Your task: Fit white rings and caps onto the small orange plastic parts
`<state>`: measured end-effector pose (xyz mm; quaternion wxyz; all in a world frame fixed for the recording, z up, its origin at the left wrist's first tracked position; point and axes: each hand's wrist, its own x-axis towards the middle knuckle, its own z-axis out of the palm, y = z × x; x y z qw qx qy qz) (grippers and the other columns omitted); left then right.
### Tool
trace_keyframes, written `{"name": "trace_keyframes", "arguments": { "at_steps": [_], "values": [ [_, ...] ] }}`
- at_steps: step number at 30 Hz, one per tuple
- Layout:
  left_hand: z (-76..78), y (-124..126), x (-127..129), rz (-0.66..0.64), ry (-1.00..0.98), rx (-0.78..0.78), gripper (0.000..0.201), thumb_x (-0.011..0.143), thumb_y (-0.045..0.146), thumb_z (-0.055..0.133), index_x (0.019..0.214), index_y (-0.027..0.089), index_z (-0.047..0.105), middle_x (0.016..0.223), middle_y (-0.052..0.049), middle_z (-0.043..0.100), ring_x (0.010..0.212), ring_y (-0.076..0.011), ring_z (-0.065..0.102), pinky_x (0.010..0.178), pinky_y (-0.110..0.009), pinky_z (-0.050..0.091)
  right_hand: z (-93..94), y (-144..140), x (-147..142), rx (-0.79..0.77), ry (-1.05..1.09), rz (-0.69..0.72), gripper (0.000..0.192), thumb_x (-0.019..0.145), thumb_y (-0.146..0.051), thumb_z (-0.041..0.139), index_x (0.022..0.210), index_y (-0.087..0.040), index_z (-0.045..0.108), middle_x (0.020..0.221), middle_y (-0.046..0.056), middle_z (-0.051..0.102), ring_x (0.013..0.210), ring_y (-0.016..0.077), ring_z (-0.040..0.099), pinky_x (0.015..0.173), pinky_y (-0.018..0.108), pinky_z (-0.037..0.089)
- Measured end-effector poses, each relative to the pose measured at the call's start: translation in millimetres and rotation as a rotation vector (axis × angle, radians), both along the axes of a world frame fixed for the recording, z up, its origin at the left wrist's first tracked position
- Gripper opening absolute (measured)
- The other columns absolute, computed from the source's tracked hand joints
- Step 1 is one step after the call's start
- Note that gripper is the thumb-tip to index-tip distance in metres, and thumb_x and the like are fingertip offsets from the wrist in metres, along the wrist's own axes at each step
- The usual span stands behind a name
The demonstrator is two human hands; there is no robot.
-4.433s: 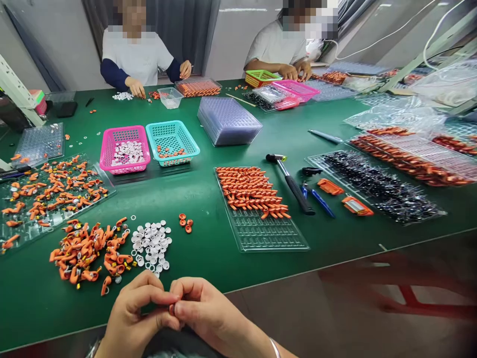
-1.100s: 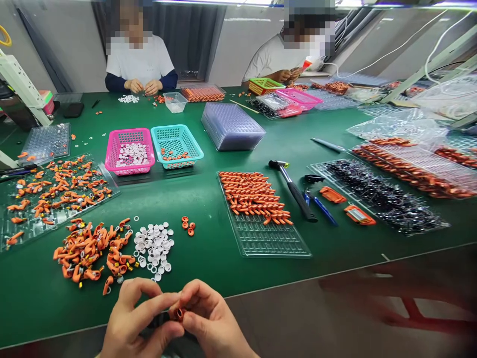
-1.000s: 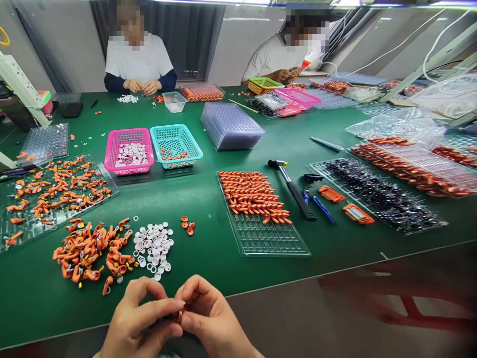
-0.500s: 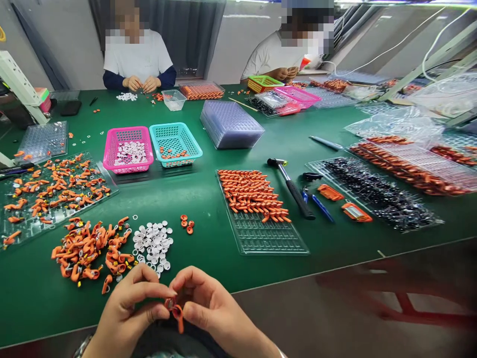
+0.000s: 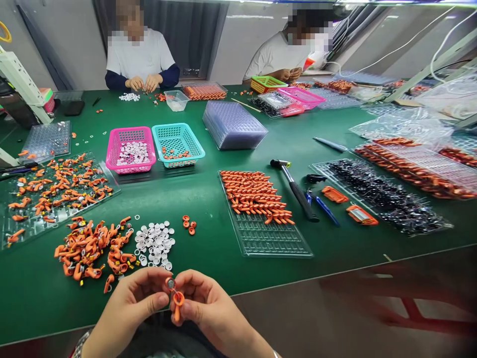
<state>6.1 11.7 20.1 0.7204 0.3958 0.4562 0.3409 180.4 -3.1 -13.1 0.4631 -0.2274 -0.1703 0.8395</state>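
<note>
Compared with half a second ago, the left hand [image 5: 128, 306] and right hand [image 5: 208, 308] have lifted the orange clip [image 5: 177, 302] higher over the green table [image 5: 208, 248] edge, fingertips pinched on it, its ring end turned up, suggesting fitting is under way

Green worktable [image 5: 208, 199], grey curtain [image 5: 201, 35] behind.

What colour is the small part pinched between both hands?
Orange part, with a small silvery round end, seen in the head view.

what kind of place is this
Most likely a small-parts assembly workshop. Both hands pinch one orange part over a green table with piles of orange parts, gridded trays and co-workers opposite.
</note>
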Motion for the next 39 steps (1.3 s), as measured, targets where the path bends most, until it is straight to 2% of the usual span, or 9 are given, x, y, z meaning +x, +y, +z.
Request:
{"name": "trace_keyframes", "arguments": {
  "at_steps": [6, 12, 15, 17, 23, 30, 33, 39],
  "values": [
    [6.4, -1.6, 5.1, 0.006, 0.033, 0.062, 0.018, 0.075, 0.033, 0.08, 0.077, 0.017, 0.072, 0.071, -0.001, 0.071, 0.065, -0.0147, 0.065, 0.062, -0.022, 0.053, -1.9, -2.9, -3.1, -0.018, -0.011, -0.019, 0.033, 0.062, -0.02, 0.092, 0.085, -0.015, 0.069, 0.075, 0.001, 0.075, 0.06, 0.0103, 0.07, 0.058, 0.019, 0.056],
    [11.0, -10.7, 7.1, 0.094, 0.237, 0.345, 0.006, 0.078, 0.019, 0.075, 0.073, 0.02, 0.071, 0.072, 0.0, 0.071, 0.068, -0.015, 0.065, 0.065, -0.021, 0.053, -4.7, -4.6, -5.3, 0.008, -0.037, -0.07, 0.032, 0.063, -0.021, 0.092, 0.087, -0.015, 0.071, 0.078, 0.001, 0.075, 0.065, 0.0097, 0.069, 0.063, 0.019, 0.056],
    [11.4, -12.5, 6.1, 0.072, 0.325, 0.454, 0.009, 0.078, 0.014, 0.073, 0.074, 0.022, 0.074, 0.071, 0.0, 0.072, 0.067, -0.015, 0.065, 0.065, -0.02, 0.052, -4.5, -5.8, -5.3, 0.023, -0.043, -0.101, 0.029, 0.065, -0.02, 0.091, 0.087, -0.017, 0.073, 0.079, 0.001, 0.077, 0.067, 0.0094, 0.069, 0.065, 0.018, 0.056],
    [11.6, -12.5, 5.6, 0.063, 0.342, 0.468, 0.01, 0.078, 0.014, 0.072, 0.074, 0.023, 0.076, 0.071, 0.0, 0.072, 0.068, -0.015, 0.065, 0.066, -0.02, 0.052, -4.0, -7.2, -4.8, 0.036, -0.071, -0.113, 0.026, 0.066, -0.02, 0.09, 0.086, -0.018, 0.073, 0.08, 0.001, 0.077, 0.069, 0.0098, 0.07, 0.068, 0.019, 0.056],
    [14.3, -10.3, 6.6, 0.075, 0.292, 0.382, 0.005, 0.078, 0.021, 0.074, 0.073, 0.022, 0.075, 0.074, -0.002, 0.072, 0.071, -0.0167, 0.067, 0.066, -0.021, 0.053, -3.1, -9.0, -4.7, 0.054, -0.163, -0.123, 0.025, 0.068, -0.022, 0.089, 0.088, -0.018, 0.075, 0.082, 0.002, 0.077, 0.077, 0.0128, 0.071, 0.076, 0.023, 0.056],
    [17.5, -15.3, 7.2, -0.027, 0.388, 0.601, 0.01, 0.082, 0.016, 0.068, 0.08, 0.024, 0.074, 0.089, -0.005, 0.072, 0.084, -0.0199, 0.068, 0.078, -0.026, 0.054, -5.7, -7.9, -14.8, -0.036, -0.077, -0.141, 0.033, 0.055, -0.018, 0.095, 0.079, -0.018, 0.072, 0.073, -0.004, 0.07, 0.065, 0.0073, 0.062, 0.062, 0.015, 0.051],
    [15.4, -19.4, 6.0, 0.02, 0.405, 0.573, 0.008, 0.084, 0.02, 0.068, 0.079, 0.024, 0.073, 0.086, -0.004, 0.064, 0.081, -0.0187, 0.063, 0.075, -0.025, 0.052, -6.5, -8.6, -17.7, -0.029, -0.089, -0.148, 0.031, 0.056, -0.02, 0.094, 0.076, -0.018, 0.07, 0.072, -0.003, 0.071, 0.064, 0.0082, 0.063, 0.061, 0.017, 0.051],
    [6.6, -18.2, 2.4, 0.008, 0.253, 0.311, 0.017, 0.083, 0.036, 0.073, 0.075, 0.021, 0.072, 0.08, -0.002, 0.056, 0.075, -0.0167, 0.056, 0.067, -0.023, 0.047, -6.2, -11.0, -16.6, 0.055, -0.135, -0.173, 0.028, 0.059, -0.02, 0.093, 0.073, -0.019, 0.069, 0.074, -0.001, 0.075, 0.068, 0.0106, 0.067, 0.066, 0.02, 0.052]
  ]
}}
